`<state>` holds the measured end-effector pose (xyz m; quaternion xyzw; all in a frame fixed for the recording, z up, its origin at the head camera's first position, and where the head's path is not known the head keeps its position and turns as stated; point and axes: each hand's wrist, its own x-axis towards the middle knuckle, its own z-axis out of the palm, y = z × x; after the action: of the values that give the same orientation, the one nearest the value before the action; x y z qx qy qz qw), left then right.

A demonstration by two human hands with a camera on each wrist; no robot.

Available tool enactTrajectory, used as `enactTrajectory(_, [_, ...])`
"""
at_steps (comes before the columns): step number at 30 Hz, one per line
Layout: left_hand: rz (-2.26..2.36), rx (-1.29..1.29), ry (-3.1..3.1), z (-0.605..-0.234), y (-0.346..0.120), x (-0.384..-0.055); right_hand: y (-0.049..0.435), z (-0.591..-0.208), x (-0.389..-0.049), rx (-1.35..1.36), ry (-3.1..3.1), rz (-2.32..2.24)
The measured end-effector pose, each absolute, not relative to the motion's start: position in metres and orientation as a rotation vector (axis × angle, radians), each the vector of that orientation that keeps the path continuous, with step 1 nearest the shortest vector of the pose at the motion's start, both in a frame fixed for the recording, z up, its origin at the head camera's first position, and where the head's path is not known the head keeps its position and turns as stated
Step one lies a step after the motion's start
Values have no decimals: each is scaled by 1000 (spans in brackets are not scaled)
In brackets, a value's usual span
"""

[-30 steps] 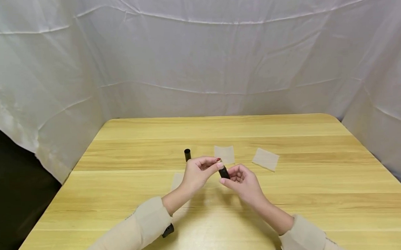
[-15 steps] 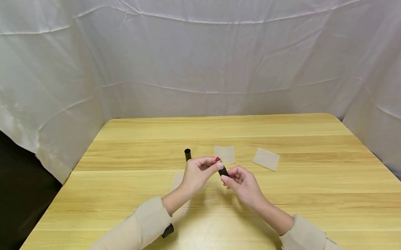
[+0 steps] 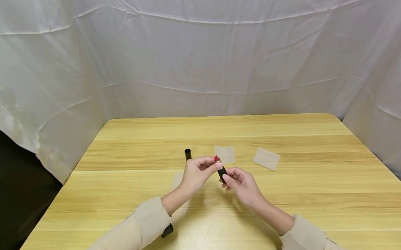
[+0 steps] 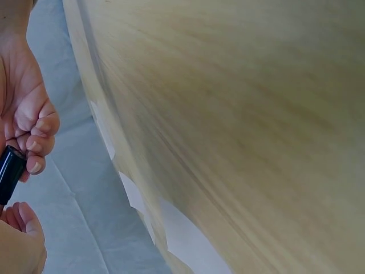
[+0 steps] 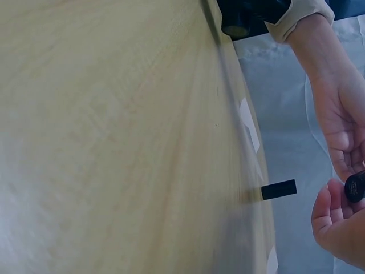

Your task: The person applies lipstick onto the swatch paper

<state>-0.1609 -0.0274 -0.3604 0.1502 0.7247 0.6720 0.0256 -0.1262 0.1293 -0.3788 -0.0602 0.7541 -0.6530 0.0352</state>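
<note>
An uncapped lipstick with a black case and a gold collar is held above the middle of the table, tilted slightly left. Its red bullet sticks out at the top. My left hand pinches the upper part between thumb and fingers. Lower down, the thumb and fingers of my right hand grip the black base. The end of the lipstick base shows in the right wrist view. Behind my left hand a black lipstick cap stands upright on the table, its lower end hidden.
Two pale paper squares, one at the back middle and one to its right, lie on the wooden table. Another paper is partly hidden under my left forearm. A light curtain hangs behind the table.
The red bullet shows further out of the collar than a second ago. My right thumb and fingers have shifted round the base, slightly left, while my left hand has stayed in place.
</note>
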Motion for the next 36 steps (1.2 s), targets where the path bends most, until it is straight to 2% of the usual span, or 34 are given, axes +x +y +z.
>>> enactTrajectory(24, [2045,475,2255,-361,-29,-162,139,-387,-128,-518,1981,-2043])
enactTrajectory(36, [2057,495,2256,-365,-31,-163,138,-388,-130,-445,1965,-2063])
